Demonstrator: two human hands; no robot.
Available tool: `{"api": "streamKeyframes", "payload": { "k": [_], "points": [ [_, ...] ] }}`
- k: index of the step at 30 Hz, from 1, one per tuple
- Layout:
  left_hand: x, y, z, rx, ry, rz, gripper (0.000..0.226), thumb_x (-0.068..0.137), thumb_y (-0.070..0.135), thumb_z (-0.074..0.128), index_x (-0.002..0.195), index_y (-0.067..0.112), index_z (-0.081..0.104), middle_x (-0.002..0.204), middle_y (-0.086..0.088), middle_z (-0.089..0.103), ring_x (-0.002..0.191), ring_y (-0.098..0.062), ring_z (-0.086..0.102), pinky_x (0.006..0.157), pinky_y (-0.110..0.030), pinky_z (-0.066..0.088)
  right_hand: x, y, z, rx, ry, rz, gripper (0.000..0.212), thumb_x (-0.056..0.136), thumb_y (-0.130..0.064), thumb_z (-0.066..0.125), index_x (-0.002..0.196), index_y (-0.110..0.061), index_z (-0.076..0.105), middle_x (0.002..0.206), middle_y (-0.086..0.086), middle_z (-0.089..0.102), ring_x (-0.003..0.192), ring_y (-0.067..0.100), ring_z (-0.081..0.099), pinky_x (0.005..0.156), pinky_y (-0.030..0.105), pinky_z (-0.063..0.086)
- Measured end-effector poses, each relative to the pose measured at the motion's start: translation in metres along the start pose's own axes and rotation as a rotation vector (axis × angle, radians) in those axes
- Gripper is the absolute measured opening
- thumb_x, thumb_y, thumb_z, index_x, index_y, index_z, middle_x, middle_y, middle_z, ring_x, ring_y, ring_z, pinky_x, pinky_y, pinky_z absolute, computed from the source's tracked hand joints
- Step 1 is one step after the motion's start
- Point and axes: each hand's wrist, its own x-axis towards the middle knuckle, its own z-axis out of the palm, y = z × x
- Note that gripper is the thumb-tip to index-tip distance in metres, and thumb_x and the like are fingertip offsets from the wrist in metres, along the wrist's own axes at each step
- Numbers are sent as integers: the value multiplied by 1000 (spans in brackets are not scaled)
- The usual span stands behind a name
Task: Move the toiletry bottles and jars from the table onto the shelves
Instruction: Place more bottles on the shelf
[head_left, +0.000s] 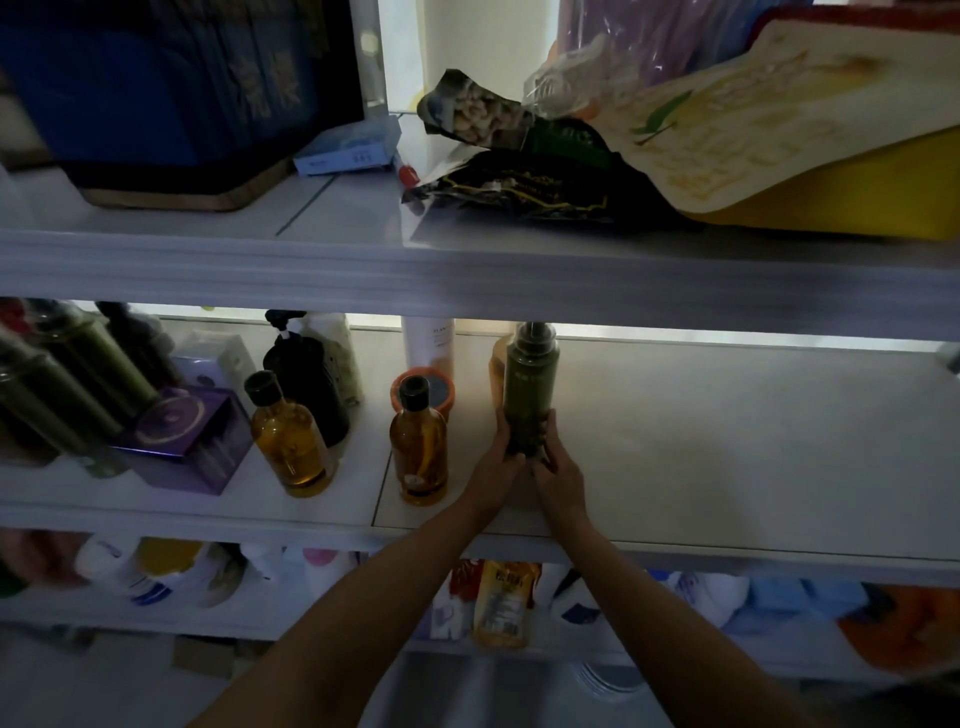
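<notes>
both hands (530, 462) grip green bottle (530, 395) base | upright on middle shelf (727, 467)

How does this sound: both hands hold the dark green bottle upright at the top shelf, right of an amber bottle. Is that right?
Wrong shelf. The head view shows the dark green bottle at the middle shelf, below the one holding snack bags. The rest stands: left hand and right hand hold it upright, right of an amber bottle.

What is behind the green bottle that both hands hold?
An orange-brown container stands behind the green bottle, to its left. Only a narrow strip of its side shows; the green bottle covers the rest, so its shape and cap cannot be seen.
</notes>
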Motion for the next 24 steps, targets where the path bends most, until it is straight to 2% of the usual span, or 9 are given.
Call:
{"api": "streamKeyframes", "payload": {
  "k": [3,5,9,11,13,15,17,21,24],
  "points": [
    [-1,5,-2,-19,-36,-17,64,99,11,40,141,38,0,151,-5,26,128,-8,29,103,-26,30,1,2,-3,4,-41,11,65,97,-13,46,146,-34,10,145,9,42,128,26,44,95,25,37],
    [-2,9,-7,-13,-69,12,69,93,22,46,146,33,4,144,4,30,126,-4,31,103,-25,32,-1,-3,-9,21,-90,17,68,96,-18,49,144,-39,5,149,7,37,132,27,41,97,26,36],
    [-7,21,-14,63,-99,88,62,90,27,52,144,17,24,139,3,37,126,-9,39,99,-20,38,-12,-11,-27,-105,-126,36,72,94,-31,53,150,-20,8,152,8,28,135,25,34,97,25,28],
    [-13,22,-15,107,-96,90,50,90,28,53,135,20,34,132,-2,45,118,-14,46,95,-29,45,-21,-6,-36,-327,-111,-3,78,92,-39,55,150,-15,10,155,8,23,140,22,27,105,26,25],
    [-22,16,-17,272,-115,81,54,85,42,54,132,24,37,132,-7,46,117,-20,48,98,-45,46,-33,1,-46,-588,-178,-53,83,90,-50,51,150,-14,8,157,7,16,144,21,19,113,32,20],
    [-30,4,-22,525,-156,53,80,79,65,46,143,23,25,144,-5,36,128,-20,41,105,-47,40,-48,6,-54,-757,-274,-63,88,89,-60,43,150,-15,0,159,5,5,146,19,6,118,37,10],
    [-45,-2,-27,706,-209,58,91,78,74,41,149,23,14,153,-6,24,137,-23,31,110,-47,34,-67,7,-56,-815,-331,-62,92,88,-63,42,150,-15,-6,159,4,-3,146,18,-3,119,37,2],
    [-100,-4,-55,1052,-339,156,86,91,58,44,151,20,-4,160,-7,-3,147,-25,2,119,-45,12,-108,-12,-35,-810,-374,-76,94,87,-62,46,149,-18,-9,159,4,-7,146,18,-7,117,32,-3],
    [-153,-6,-97,1148,-320,167,84,93,55,41,151,17,-7,159,-7,-8,147,-21,-5,119,-38,1,-140,-43,-2,-790,-435,-112,98,81,-72,38,150,-17,-5,159,4,-4,146,18,-2,117,34,2]
  ]
}}
